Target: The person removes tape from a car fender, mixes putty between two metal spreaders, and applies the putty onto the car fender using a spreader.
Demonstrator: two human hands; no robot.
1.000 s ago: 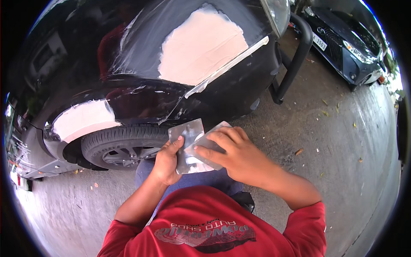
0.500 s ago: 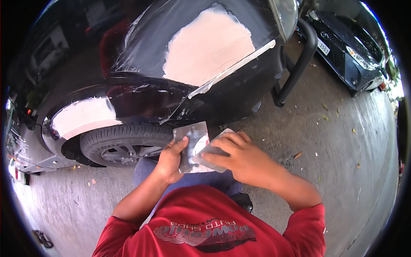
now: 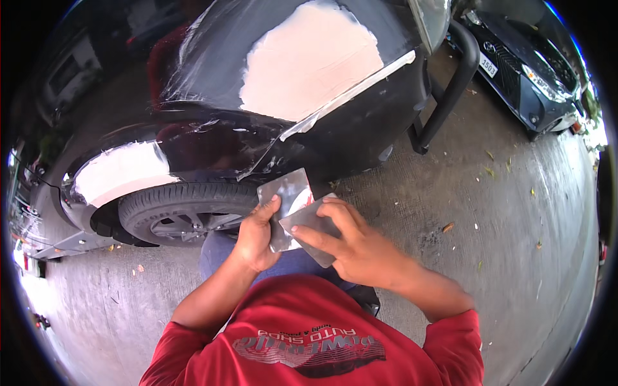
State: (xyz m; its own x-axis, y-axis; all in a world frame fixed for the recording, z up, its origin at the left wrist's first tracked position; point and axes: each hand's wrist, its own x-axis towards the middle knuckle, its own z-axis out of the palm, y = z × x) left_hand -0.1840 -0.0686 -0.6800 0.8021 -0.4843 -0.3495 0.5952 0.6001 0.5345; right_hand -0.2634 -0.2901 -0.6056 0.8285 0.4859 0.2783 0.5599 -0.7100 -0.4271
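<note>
My left hand (image 3: pixel 257 241) grips a flat metal plate (image 3: pixel 279 193) by its left side, thumb on top. Pale filler with a red streak lies on that plate's right part. In my right hand (image 3: pixel 360 248) is a thin grey metal spreader (image 3: pixel 315 235), fingers pressed along its face. The spreader overlaps the right and lower part of the plate and hides some of the filler. Just beyond my hands is a dark car body panel (image 3: pixel 212 151), bearing a large patch of pinkish filler (image 3: pixel 312 61) and a smaller one (image 3: pixel 125 170) over the wheel arch.
The car's tire (image 3: pixel 187 199) sits close ahead of my left hand. A black tubular bar (image 3: pixel 460 83) juts out at the right of the panel. Another dark car (image 3: pixel 521 64) is parked at the far right. Dry leaves lie on the concrete floor (image 3: pixel 489 244).
The spreader has slid left over the plate and turned, so more of its face shows. Both hands have shifted slightly; the plate is tilted a little more.
</note>
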